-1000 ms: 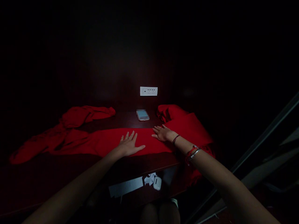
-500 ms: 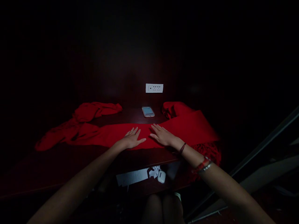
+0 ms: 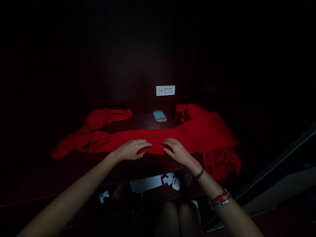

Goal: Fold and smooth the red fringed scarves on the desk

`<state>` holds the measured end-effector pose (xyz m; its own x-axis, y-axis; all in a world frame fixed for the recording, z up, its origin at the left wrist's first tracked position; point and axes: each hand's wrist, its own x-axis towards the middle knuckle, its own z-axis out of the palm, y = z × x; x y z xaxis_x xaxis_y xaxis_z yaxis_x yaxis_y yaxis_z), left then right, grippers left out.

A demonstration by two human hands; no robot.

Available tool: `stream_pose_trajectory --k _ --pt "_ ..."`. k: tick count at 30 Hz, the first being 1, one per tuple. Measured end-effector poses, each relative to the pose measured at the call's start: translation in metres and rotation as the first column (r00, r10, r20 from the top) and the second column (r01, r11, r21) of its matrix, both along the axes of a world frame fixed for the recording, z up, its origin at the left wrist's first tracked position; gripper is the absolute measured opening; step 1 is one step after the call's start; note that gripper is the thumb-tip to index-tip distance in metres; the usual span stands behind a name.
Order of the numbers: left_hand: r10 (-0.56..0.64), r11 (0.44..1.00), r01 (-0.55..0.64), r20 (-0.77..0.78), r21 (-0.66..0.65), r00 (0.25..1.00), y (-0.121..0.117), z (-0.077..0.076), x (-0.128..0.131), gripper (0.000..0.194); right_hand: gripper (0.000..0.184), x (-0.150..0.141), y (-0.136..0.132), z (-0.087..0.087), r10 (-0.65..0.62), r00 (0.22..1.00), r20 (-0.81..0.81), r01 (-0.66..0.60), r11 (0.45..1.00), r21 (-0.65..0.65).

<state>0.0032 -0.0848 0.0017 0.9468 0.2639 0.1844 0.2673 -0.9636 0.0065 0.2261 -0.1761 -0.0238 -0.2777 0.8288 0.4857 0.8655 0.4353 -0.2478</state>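
A long red scarf (image 3: 202, 131) with a fringe at its right end lies across the dark wooden desk (image 3: 145, 122). Its middle is a flat, folded band, while the left part is bunched and bends back toward the wall. My left hand (image 3: 132, 149) rests on the near side of the band, fingers bent toward the right and thumb apart. Facing it from the other side, my right hand (image 3: 176, 150) lies on the band with its thumb spread from the fingers. Neither hand grips the cloth. Bare scarf shows between the fingertips.
Behind the scarf lies a phone (image 3: 160, 116) with a blurred screen, below a white wall socket (image 3: 165, 90). Under the desk edge an open shelf holds a paper sheet (image 3: 146, 183), crumpled paper (image 3: 169, 178) and a white earbud case (image 3: 176, 183). My knees are below.
My hands have drawn nearer the scarf's front edge, and the left fingers, spread and pointing forward before, now bend to the right. The view has shifted slightly left.
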Motion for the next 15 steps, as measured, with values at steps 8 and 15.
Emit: stream_pose_trajectory --k 8,15 --pt "0.034 0.994 -0.022 0.113 -0.103 0.993 0.013 0.0 0.005 0.031 0.028 -0.009 -0.005 0.008 0.115 0.987 0.112 -0.117 0.993 0.008" --pt "0.143 0.978 -0.11 0.186 -0.179 0.972 0.023 -0.001 -0.001 0.024 0.017 -0.02 0.016 0.016 -0.009 0.976 0.219 0.005 1.0 0.017"
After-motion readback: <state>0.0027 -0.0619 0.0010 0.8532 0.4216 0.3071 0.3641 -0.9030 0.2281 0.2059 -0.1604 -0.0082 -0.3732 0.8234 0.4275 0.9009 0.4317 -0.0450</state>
